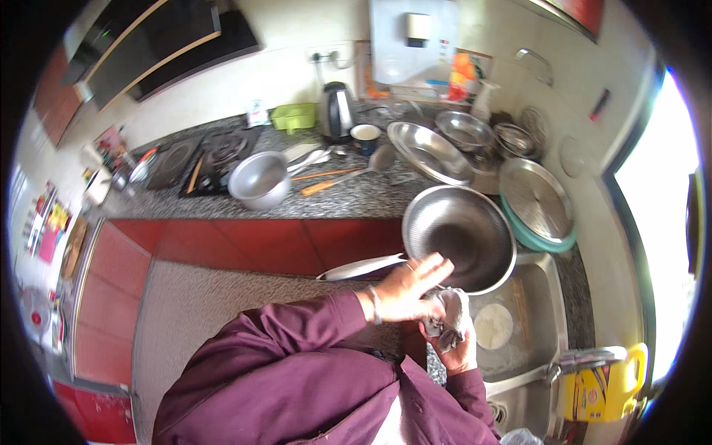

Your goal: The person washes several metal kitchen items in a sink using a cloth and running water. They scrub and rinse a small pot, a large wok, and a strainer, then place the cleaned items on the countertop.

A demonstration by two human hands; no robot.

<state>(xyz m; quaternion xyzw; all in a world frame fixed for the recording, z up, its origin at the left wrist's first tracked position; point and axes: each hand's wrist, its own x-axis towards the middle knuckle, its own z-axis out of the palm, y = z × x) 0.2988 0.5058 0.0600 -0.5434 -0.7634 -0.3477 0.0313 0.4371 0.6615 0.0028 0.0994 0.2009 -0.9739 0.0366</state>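
Note:
My right hand (460, 349) is closed around a crumpled grey cloth (449, 320) at the front edge of the sink. The left hand (410, 289) reaches across with its fingers spread, touching or just over the cloth; whether it grips any of it cannot be told. Directly beyond both hands a large steel wok (459, 236) is tilted over the counter edge and the sink's corner, its long handle (361, 267) pointing left. What bears the wok's weight is hidden. A round white item (493, 326) lies in the sink basin (548, 311).
Steel lids and bowls crowd the counter's right end, with a steel lid (537, 194) on a teal basin (556, 245). A grey pot (260, 181), a kettle (337, 114), a mug (365, 139) and an orange-handled ladle (322, 187) stand left. A yellow jug (598, 392) is beside the faucet (589, 359).

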